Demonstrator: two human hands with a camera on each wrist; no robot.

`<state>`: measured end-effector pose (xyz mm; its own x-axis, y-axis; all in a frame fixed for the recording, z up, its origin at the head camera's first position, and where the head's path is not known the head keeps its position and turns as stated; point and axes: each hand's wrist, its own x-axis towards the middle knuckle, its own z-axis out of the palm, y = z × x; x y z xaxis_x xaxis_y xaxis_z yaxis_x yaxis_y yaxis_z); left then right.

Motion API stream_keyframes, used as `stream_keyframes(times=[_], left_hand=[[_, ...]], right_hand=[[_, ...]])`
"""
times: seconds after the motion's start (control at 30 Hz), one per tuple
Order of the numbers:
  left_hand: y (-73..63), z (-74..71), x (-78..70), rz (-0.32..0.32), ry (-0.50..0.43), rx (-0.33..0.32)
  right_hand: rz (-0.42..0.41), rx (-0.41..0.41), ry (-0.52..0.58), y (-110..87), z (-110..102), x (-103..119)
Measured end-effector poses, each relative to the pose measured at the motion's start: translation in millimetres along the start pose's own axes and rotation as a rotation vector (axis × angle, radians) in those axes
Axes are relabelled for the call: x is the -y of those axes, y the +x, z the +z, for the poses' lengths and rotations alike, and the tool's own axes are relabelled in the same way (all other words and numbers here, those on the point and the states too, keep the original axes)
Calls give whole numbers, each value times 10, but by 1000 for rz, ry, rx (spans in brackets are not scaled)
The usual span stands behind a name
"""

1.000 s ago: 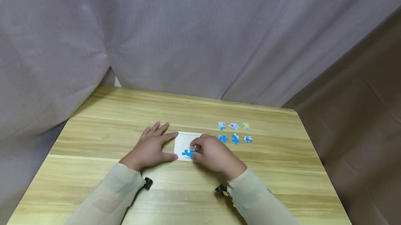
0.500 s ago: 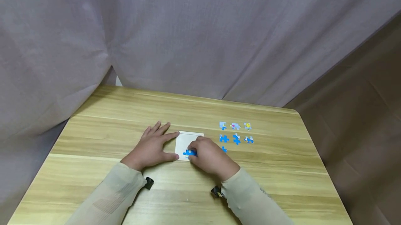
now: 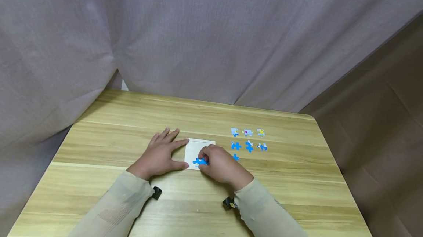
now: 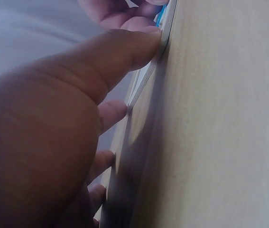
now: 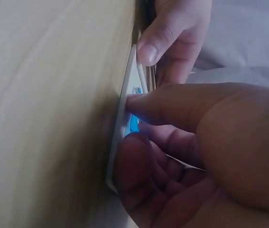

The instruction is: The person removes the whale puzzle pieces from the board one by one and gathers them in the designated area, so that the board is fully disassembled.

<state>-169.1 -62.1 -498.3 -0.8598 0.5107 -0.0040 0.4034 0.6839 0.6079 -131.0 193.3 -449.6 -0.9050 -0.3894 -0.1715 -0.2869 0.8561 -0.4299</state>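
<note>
A white puzzle board (image 3: 195,148) with a raised rim lies flat on the table in front of me. My left hand (image 3: 160,156) is spread palm down at its left side, thumb and index fingertips right at the left edge. In the left wrist view, the thumb (image 4: 134,47) stretches to the board's edge. My right hand (image 3: 224,165) pinches a blue jigsaw piece (image 3: 200,161) low over the board's front part. In the right wrist view, thumb and fingers close around that blue piece (image 5: 134,123), partly hiding it.
Right of the board, jigsaw pieces lie in rows: a sun piece (image 3: 260,132), a pink-marked piece (image 3: 248,132) and several blue ones. One blue piece (image 3: 236,157) shows just beyond my right hand. Grey curtain (image 3: 198,39) hangs behind the wooden table (image 3: 185,200).
My right hand has moved slightly left, and its fingers have closed on the blue jigsaw piece. A further blue piece now shows behind that hand. My left hand has stayed in place.
</note>
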Motion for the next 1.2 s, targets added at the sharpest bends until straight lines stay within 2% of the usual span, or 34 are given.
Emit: stream_keyframes(times=[0.3,0.5,0.7,0.97,1.2], left_hand=[[2,2,26,2,2,-9],[-4,3,23,2,5,-7],[-2,-12,-14,6,-11,-10],[-8,-16,-25,-7,-12,6],[-7,4,-6,-5,-24,5]], right_hand=[[-6,10,51,52,29,-44],[-30,13,107,2,36,-75],[5,6,265,-83,-7,-160],[41,50,452,-193,-97,-253],[173,-42,654,-346,-215,-475]])
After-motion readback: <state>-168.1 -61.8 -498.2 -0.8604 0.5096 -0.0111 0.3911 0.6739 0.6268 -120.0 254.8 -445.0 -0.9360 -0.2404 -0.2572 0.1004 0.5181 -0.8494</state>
